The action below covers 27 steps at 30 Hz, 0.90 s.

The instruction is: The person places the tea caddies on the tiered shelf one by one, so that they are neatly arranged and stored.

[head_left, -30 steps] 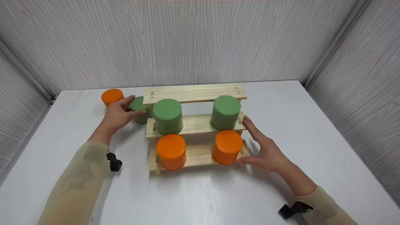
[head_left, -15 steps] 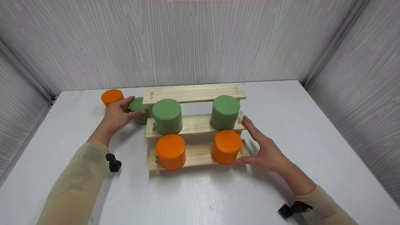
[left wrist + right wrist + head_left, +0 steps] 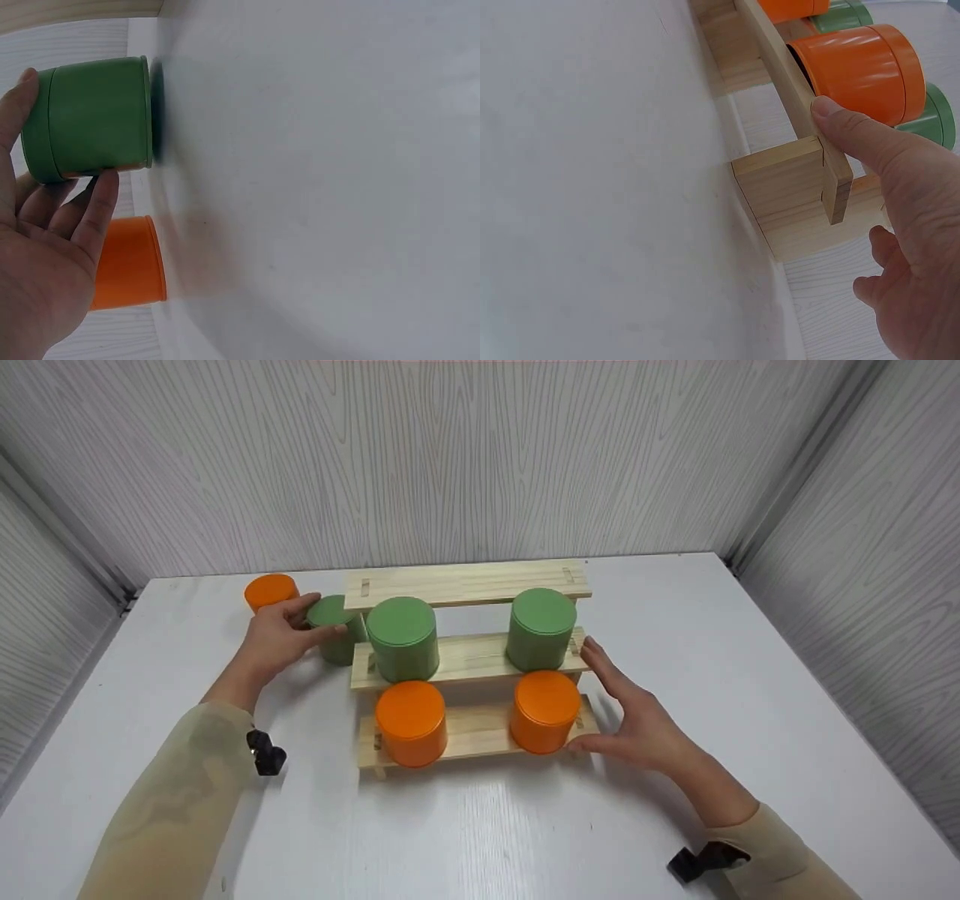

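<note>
My left hand (image 3: 276,639) grips a green tin (image 3: 339,648) between thumb and fingers, left of the three-step wooden rack (image 3: 469,583). In the left wrist view the green tin (image 3: 97,116) is upright, with a dark shadow at its base; whether it touches the table I cannot tell. My right hand (image 3: 637,720) holds the rack's right end. Its thumb (image 3: 859,133) presses the bottom step's front edge, and other fingers reach to the middle step's end. Two green tins (image 3: 403,639) (image 3: 541,630) stand on the middle step. Two orange tins (image 3: 411,724) (image 3: 546,712) stand on the bottom step.
Another orange tin (image 3: 270,591) stands on the white table (image 3: 480,832) behind my left hand, near the back edge. The top step carries nothing. Grey wood-patterned panels (image 3: 480,457) close off the back and both sides.
My left hand and the green tin have shifted slightly toward me and a little left. The right hand, the rack and the tins on it look unmoved.
</note>
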Motion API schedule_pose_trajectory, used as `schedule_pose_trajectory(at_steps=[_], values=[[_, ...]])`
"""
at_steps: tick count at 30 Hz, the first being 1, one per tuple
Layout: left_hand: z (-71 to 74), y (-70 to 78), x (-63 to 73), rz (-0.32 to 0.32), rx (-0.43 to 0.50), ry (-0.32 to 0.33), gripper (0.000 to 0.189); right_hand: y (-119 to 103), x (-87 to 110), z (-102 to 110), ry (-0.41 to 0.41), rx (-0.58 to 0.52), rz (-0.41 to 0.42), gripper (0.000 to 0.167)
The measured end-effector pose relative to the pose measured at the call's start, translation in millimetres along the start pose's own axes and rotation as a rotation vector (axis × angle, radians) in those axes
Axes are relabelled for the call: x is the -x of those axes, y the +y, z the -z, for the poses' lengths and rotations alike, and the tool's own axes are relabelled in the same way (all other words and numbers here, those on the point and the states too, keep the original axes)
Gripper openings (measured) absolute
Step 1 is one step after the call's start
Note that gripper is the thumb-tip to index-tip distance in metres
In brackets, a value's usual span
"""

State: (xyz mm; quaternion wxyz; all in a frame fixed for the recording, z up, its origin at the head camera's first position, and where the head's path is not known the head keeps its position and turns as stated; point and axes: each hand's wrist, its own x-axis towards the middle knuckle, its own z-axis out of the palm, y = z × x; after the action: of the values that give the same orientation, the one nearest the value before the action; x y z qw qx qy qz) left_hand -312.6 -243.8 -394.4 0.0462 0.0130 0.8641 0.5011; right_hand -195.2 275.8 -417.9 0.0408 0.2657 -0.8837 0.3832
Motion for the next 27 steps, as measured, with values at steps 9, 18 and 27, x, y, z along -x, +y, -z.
schedule_pose_trajectory(at_steps=[9,18,27], values=[[13.7,15.6,9.2,-0.052,-0.051,0.008,0.098,3,-1.4,1,-0.002,0.007,0.010,0.125],[34.4,39.3,20.9,-0.099,-0.073,0.018,0.094,3,-3.8,1,0.002,0.006,0.006,0.125],[56.5,60.8,33.8,-0.114,-0.095,0.054,0.094,6,-6.7,-1,0.000,-0.007,0.008,0.127]])
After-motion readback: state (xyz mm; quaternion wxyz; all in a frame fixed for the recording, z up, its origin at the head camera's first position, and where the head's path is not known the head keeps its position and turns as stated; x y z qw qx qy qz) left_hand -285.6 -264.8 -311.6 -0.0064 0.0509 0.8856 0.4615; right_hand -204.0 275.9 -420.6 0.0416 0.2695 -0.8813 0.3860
